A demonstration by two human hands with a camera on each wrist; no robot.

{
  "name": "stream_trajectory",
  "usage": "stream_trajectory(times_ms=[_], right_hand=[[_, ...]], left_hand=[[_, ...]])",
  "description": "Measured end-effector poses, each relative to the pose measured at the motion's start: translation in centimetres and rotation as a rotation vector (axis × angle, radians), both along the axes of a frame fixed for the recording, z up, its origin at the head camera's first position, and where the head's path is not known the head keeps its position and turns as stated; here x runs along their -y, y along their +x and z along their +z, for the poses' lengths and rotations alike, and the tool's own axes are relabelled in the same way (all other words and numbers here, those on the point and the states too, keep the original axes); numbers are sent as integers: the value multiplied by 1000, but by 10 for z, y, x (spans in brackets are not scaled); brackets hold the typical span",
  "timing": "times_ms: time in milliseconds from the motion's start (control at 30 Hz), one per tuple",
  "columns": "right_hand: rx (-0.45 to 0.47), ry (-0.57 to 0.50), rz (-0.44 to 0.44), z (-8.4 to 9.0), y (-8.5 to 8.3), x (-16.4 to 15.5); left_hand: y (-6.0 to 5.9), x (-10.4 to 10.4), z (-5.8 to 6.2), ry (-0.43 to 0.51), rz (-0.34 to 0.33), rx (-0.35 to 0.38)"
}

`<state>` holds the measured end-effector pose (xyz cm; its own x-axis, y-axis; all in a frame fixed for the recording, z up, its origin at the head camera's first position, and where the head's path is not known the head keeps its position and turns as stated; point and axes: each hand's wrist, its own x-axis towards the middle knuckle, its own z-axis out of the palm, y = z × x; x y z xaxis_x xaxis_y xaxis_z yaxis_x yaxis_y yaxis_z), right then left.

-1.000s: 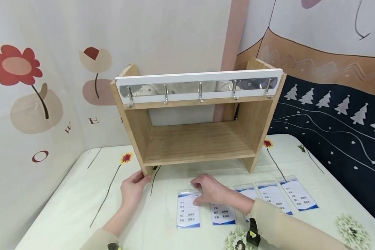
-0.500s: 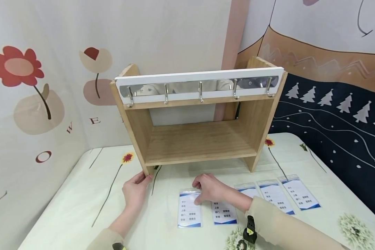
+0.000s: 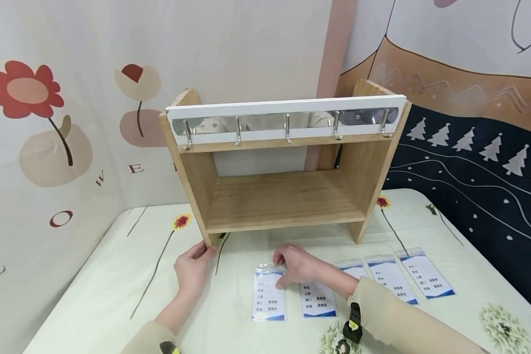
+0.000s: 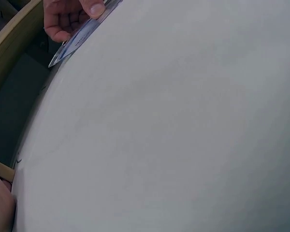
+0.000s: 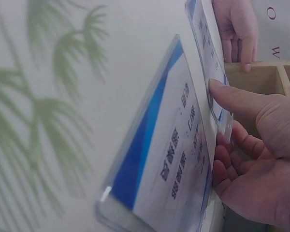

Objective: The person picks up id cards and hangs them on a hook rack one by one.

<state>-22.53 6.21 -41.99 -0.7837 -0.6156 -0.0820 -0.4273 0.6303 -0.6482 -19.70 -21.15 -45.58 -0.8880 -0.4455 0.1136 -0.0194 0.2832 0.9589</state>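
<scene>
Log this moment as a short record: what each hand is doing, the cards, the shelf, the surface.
left hand: left hand touches the bottom corner of the wooden shelf, fingers fairly straight
right hand: right hand pinches the top edge of the leftmost badge card, lifting that end
other cards: four more badge cards lie flat in a row to the right
hooks: five metal hooks on the shelf's white rail, nothing hung
surface: table cover with flower print

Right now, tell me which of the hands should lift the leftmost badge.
Right hand: it already pinches the leftmost badge's top edge. The left hand rests against the shelf's foot.
</scene>
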Motion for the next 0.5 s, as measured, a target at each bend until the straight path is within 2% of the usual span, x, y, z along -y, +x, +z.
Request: stream_trajectory(times_ms=[300, 500], right_hand=[[-52, -22, 18, 3, 3, -2], [-109, -112, 22, 5, 2, -3]], left_hand=[[1, 1, 1, 26, -13, -2], [2, 0, 1, 33, -9, -9]])
